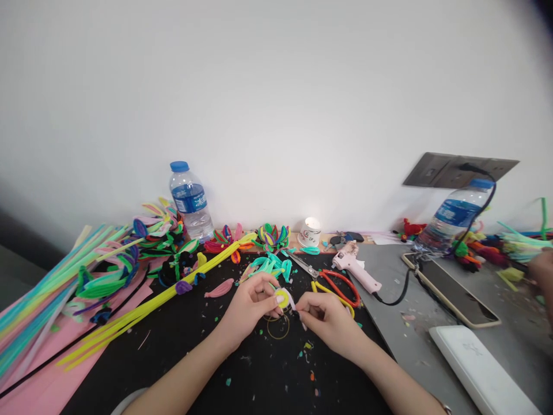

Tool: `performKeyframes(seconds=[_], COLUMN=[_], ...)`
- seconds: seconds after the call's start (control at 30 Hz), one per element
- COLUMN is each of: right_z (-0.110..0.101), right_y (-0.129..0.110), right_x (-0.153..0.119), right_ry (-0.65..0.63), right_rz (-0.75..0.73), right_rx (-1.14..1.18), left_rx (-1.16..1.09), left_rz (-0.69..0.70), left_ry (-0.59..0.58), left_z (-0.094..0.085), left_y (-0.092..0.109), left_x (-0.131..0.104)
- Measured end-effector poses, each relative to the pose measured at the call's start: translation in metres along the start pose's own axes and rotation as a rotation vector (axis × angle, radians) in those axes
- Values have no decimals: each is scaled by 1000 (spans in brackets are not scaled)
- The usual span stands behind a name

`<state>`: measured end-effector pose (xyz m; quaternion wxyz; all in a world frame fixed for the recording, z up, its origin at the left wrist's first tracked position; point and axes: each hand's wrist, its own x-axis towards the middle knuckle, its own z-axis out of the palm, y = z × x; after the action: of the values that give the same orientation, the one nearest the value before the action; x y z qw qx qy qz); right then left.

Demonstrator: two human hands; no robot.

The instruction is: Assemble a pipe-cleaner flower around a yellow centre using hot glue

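My left hand pinches a small yellow coil, apparently of pipe cleaner, between thumb and fingertips. A pale lilac strip, also looking like pipe cleaner, curves around the coil's right side. Its end reaches the closed fingertips of my right hand. A thin gold-coloured ring lies on the black mat just below the hands. Beyond them are turquoise looped pipe cleaners and scissors with red and yellow handles. To the left rests a pink petal-shaped piece.
A pink glue gun with a cord, a phone and a white power bank occupy the right. Long yellow pipe cleaners cross the left. Water bottles and a paper cup stand near the wall. Another person's hand shows far right.
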<state>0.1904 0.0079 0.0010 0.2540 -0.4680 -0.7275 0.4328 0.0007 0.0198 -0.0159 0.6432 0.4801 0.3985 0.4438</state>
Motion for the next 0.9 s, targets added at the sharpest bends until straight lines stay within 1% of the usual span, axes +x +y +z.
performKeyframes(seconds=[0.1, 0.27, 0.43, 0.57, 0.73, 0.8, 0.9], right_z=[3, 7, 11, 14, 20, 23, 28], right_y=[0, 2, 2, 0, 3, 6, 7], right_x=[0, -1, -1, 0, 3, 5, 10], right_ry=[10, 58, 137, 152, 169, 168, 141], right_rz=[-3, -50, -95, -101, -50, -7, 54], right_rx=[-9, -62, -137, -129, -50, 35, 230], left_rx=[-24, -61, -59, -48, -43, -33, -18], left_rz=[-1, -6, 30, 45, 41, 49, 64], left_ry=[17, 60, 93, 107, 133, 147, 163], left_z=[2, 6, 9, 10, 11, 10, 7], left_y=[0, -1, -3, -4, -1, -1, 1], left_x=[0, -1, -2, -2, -2, -1, 0])
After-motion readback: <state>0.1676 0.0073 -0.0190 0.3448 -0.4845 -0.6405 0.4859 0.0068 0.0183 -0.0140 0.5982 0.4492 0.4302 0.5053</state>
